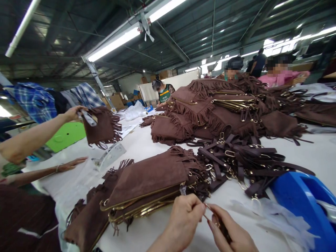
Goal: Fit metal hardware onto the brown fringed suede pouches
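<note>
My left hand (183, 218) is closed at the bottom centre, fingers pinched, with a bit of clear plastic showing above it. Beside it, my right hand (229, 227) curls round a small brown and gold metal piece (222, 224), which reaches toward my left fingertips. Just beyond my left hand lies a stack of brown fringed bags (152, 175) with gold-edged frames facing me. Dark straps with gold clasps (236, 157) are heaped to the right of the stack.
A large pile of brown fringed bags (210, 112) stands behind. At right are a blue bin (301, 206) and thin plastic (283, 220). At left, another person's hands (72, 164) hold a fringed bag (101, 126) and rest on white sheeting. More people sit beyond.
</note>
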Demonstrator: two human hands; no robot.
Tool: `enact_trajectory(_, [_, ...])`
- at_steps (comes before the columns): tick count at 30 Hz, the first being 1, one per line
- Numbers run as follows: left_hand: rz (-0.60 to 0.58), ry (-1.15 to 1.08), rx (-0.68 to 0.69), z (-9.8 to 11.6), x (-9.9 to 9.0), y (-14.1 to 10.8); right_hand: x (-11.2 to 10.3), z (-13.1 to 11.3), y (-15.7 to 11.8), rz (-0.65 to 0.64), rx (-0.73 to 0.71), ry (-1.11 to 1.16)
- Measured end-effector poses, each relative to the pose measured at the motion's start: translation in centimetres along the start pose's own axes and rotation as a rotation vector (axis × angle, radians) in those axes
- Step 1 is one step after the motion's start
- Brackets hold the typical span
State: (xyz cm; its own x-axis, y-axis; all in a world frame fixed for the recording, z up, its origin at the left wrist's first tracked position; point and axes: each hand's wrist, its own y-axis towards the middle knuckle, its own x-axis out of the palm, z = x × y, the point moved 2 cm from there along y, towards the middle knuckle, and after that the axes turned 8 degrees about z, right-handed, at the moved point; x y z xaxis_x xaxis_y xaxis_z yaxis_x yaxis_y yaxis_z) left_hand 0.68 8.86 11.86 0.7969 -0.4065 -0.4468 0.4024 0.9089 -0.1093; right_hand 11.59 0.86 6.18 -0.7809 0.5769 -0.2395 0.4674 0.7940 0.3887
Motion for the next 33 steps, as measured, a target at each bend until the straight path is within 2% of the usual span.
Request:
enact_trajectory(2, [-0.018,-0.103,-0.119,-0.2,0.2,0.1,0.1,0.1,0.1,0.003,-0.395,-0.219])
enact_trajectory(3, [-0.021,-0.152,-0.157,-0.3,0.3,0.1,0.2,0.1,0.2,0.004,-0.53,-0.306])
enact_trajectory(5, [-0.013,-0.235,-0.198,-0.2,0.6,0.1,0.3,0.2,0.5,0.032,-0.634,-0.438])
enact_trajectory(8, [-0.01,-0.237,-0.211,-0.2,0.7,0.1,0.5,0.1,1.1,0.065,-0.621,-0.494])
enact_trajectory(9, [-0.001,-0.18,-0.172,-0.2,0.5,0.2,0.5,0.0,1.4,0.067,-0.604,-0.489])
enact_trajectory(11, [0.115,0.048,0.049,0.3,-0.2,0.7,0.4,-0.2,2.2,0.075,-0.569,-0.477])
enact_trajectory(14, [0.434,0.55,0.505,1.5,-1.5,1.9,0.0,-0.5,4.1,0.147,-0.538,-0.506])
enact_trajectory(16, [0.536,0.793,0.639,1.8,-1.8,2.9,0.0,-0.7,5.4,0.219,-0.561,-0.548])
enact_trajectory(18, [0.541,0.905,0.672,1.6,-1.6,3.9,0.4,-0.8,6.5,0.253,-0.584,-0.579])
enact_trajectory(21, [0.536,0.939,0.7,0.9,-1.4,5.1,1.6,-0.7,7.7,0.239,-0.584,-0.609])
enact_trajectory(27, [0.482,0.741,0.717,0.5,-2.3,6.2,4.1,-0.5,9.4,0.234,-0.591,-0.625])
enact_trajectory(33, [0.474,0.672,0.673,0.3,-2.5,6.5,5.2,-0.4,10.2,0.219,-0.591,-0.639])
